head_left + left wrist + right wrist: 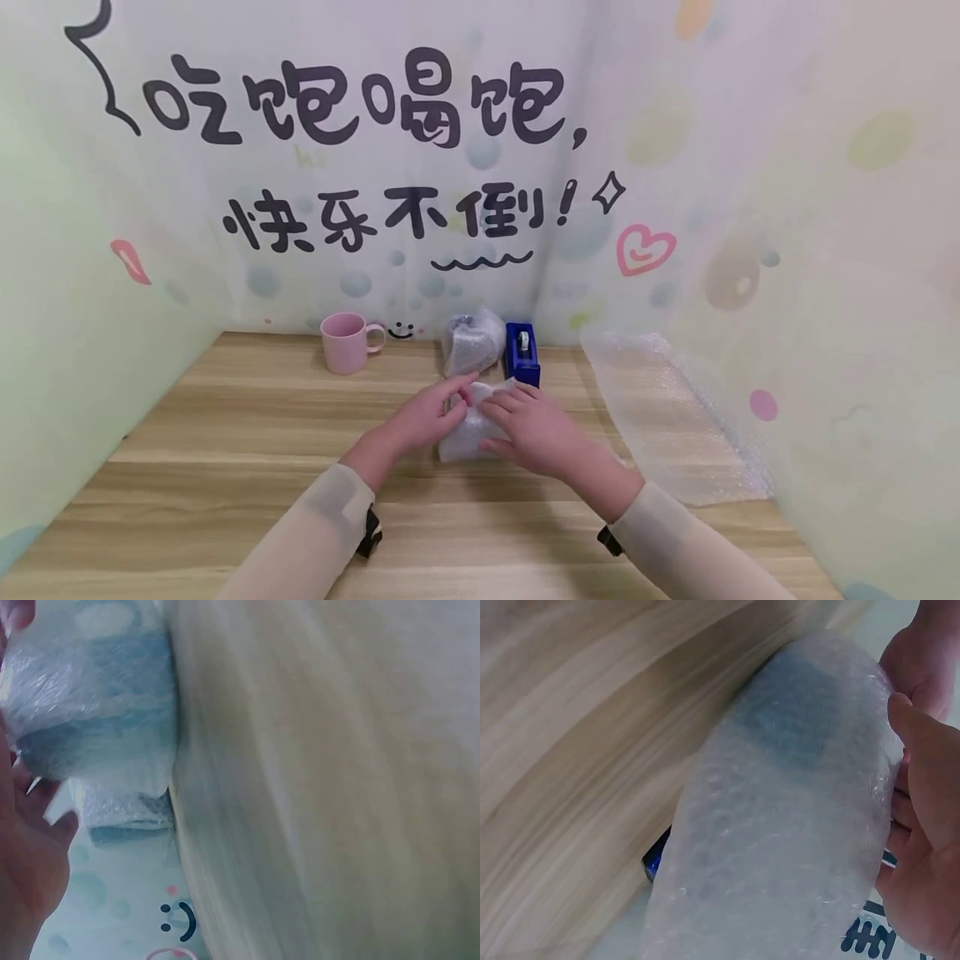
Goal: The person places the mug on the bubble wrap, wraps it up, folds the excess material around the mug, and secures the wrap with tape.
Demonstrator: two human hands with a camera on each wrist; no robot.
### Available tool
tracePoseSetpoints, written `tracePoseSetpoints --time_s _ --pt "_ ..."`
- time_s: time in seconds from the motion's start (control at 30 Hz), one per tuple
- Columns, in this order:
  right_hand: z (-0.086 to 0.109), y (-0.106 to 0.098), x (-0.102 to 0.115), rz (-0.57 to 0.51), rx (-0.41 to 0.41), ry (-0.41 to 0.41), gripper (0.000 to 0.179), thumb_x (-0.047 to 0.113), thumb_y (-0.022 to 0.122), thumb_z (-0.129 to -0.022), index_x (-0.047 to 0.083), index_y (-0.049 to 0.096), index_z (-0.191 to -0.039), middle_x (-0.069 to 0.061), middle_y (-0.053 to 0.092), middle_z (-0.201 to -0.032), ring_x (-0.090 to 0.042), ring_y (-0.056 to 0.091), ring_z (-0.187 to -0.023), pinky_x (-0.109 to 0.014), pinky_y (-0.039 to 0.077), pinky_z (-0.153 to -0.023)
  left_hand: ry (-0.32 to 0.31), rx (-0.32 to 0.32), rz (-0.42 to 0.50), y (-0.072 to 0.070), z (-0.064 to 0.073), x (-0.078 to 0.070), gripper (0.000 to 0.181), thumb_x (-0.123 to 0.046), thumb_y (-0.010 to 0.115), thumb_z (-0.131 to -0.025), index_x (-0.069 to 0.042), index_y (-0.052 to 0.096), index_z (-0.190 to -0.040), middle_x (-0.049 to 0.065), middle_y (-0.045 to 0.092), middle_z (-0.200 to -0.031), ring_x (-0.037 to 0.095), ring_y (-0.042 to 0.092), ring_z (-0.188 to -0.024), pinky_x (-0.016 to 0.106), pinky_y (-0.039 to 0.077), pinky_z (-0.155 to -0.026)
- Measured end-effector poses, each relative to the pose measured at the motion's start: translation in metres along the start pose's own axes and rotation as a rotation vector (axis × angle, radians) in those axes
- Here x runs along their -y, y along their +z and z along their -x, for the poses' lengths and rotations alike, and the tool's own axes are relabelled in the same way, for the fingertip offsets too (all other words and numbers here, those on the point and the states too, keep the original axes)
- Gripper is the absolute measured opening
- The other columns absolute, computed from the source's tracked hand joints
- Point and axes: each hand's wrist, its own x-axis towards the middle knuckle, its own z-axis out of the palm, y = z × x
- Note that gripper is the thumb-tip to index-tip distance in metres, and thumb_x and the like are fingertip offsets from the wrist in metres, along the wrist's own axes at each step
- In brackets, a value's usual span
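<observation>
Bubble-wrapped bundle (pixel 467 440), 2 relaxed hands (pixel 422 417) (pixel 538 432) touching.

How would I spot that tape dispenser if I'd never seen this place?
At the back of the wooden table, below the black writing, look just beyond the right hand. The tape dispenser stands there, right of a wrapped bundle. Its deep blue body with a small pale roll sets it apart from the silvery bundle and the pink mug.
</observation>
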Motion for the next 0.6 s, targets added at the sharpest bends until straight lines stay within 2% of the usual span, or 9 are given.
tracePoseSetpoints --time_s 0.1,0.13,0.2,0.37,0.6 --pt "-0.001 0.005 -0.005 -0.018 -0.046 -0.044 0.051 0.047 0.076 -0.102 0.012 0.073 -0.139 -0.003 0.077 -0.138 -0.023 0.069 -0.134 -0.056 0.044 -0.127 0.105 -0.081 -0.187 0.002 -0.001 0.001 0.015 -0.016 0.061 -0.103 -0.012 0.075 -0.100 0.022 0.061 -0.155 0.046 0.052 -0.147 0.066 0.040 -0.124" --pt "-0.002 0.006 -0.007 -0.023 -0.058 -0.059 0.050 0.046 0.077 -0.102 0.012 0.074 -0.138 -0.003 0.078 -0.137 -0.023 0.070 -0.133 -0.058 0.042 -0.128 0.133 -0.110 -0.231 0.002 0.000 0.001 0.016 -0.016 0.063 -0.101 -0.013 0.072 -0.089 0.023 0.059 -0.158 0.047 0.048 -0.149 0.069 0.036 -0.125" --pt "-0.004 0.007 -0.009 -0.043 -0.070 -0.085 0.046 0.043 0.079 -0.101 0.013 0.075 -0.135 -0.002 0.079 -0.134 -0.022 0.071 -0.131 -0.063 0.039 -0.128 0.148 -0.140 -0.292 0.002 0.001 0.001 0.020 -0.018 0.063 -0.101 -0.015 0.072 -0.083 0.021 0.061 -0.153 0.045 0.046 -0.145 0.070 0.033 -0.124" --pt "-0.011 0.006 -0.013 -0.121 -0.038 -0.106 0.038 0.037 0.079 -0.101 0.013 0.077 -0.130 0.000 0.081 -0.128 -0.021 0.075 -0.125 -0.072 0.032 -0.128 0.142 -0.105 -0.310 0.001 0.001 -0.001 0.024 -0.016 0.060 -0.103 -0.011 0.072 -0.082 0.019 0.064 -0.145 0.044 0.047 -0.141 0.070 0.032 -0.122" --pt "-0.019 0.004 -0.014 -0.241 0.088 -0.054 0.030 0.032 0.076 -0.104 0.012 0.077 -0.126 -0.001 0.082 -0.123 -0.022 0.076 -0.123 -0.070 0.027 -0.132 0.123 -0.086 -0.319 0.004 0.001 -0.002 0.027 -0.016 0.058 -0.103 -0.005 0.080 -0.093 0.019 0.064 -0.145 0.045 0.047 -0.141 0.070 0.032 -0.122"
